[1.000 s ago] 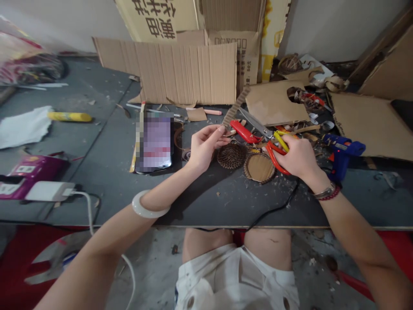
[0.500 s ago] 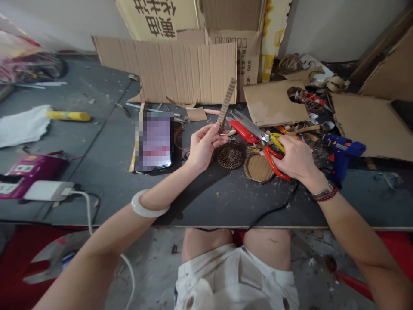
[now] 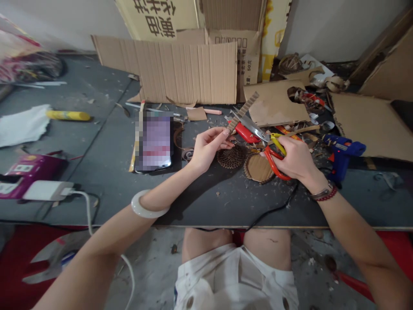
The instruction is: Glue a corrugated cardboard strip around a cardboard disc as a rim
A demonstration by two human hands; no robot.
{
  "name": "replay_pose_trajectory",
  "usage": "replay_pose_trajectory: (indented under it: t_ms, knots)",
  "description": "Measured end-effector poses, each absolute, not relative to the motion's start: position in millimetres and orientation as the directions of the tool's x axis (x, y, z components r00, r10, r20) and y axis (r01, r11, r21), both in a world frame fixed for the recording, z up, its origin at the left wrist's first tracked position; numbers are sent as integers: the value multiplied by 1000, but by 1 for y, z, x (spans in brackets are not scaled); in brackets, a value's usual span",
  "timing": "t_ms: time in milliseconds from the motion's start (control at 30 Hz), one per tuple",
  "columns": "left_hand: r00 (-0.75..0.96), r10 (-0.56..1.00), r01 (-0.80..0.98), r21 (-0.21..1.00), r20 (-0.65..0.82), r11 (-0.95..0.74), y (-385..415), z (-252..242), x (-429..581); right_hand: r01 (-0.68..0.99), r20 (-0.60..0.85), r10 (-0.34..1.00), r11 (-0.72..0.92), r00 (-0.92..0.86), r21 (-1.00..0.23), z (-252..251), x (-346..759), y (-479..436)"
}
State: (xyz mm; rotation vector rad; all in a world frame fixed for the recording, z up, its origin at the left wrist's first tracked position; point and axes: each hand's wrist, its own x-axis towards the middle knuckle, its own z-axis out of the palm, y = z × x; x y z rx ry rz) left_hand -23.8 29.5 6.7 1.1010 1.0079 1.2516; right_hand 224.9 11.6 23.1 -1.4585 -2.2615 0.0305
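The left hand (image 3: pixel 211 148) pinches one strip (image 3: pixel 243 111) of corrugated cardboard between thumb and fingertips; its free end slants away between one and two o'clock. The right hand (image 3: pixel 295 155) grasps one pair of scissors (image 3: pixel 266 137) by its two handles, one yellow and one red, with the blades aimed at ten o'clock. Strip and blades cross in view near the tips; whether the strip lies between the blades, I cannot tell.

Two round pieces lie on the table (image 3: pixel 200 202): a coil (image 3: pixel 230 156) just past the left fingers at four o'clock, and, between three and four from it, a rimmed disc (image 3: pixel 260 168). One red tool (image 3: pixel 245 132) lies at one o'clock from the coil, below the blades.

One blue glue gun (image 3: pixel 343 150) is at three o'clock from the right hand, and one phone (image 3: pixel 156 142), its screen blurred, at nine from the left. One pink pen (image 3: pixel 213 112) lies at twelve from the left hand. One cardboard sheet (image 3: pixel 183 71) stands at eleven. Far off at nine, one yellow tube (image 3: pixel 68 115) touches one white cloth (image 3: pixel 24 125).

One white bangle (image 3: pixel 150 209) circles the left arm; two bracelets (image 3: pixel 324 193) sit on the right wrist.
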Motion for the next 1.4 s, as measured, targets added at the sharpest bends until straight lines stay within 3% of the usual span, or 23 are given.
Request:
replay_pose_trajectory:
  t_ms: [667, 900, 1200, 1400]
  knots:
    - [71, 997, -227, 974, -1, 17, 32, 6, -25, 883, 282, 904, 394, -322, -257, 24, 226, 13]
    - [87, 996, -234, 972, -15, 35, 30, 8, -23, 963, 335, 931, 210, -145, -167, 17, 228, 19]
    - [275, 957, -296, 938, -96, 180, 23, 20, -22, 991, 319, 947, 70, -31, -113, 9, 231, 23]
    - [408, 902, -295, 916, -138, 273, 14, 21, -18, 980, 286, 956, 117, -67, -162, 7, 235, 25]
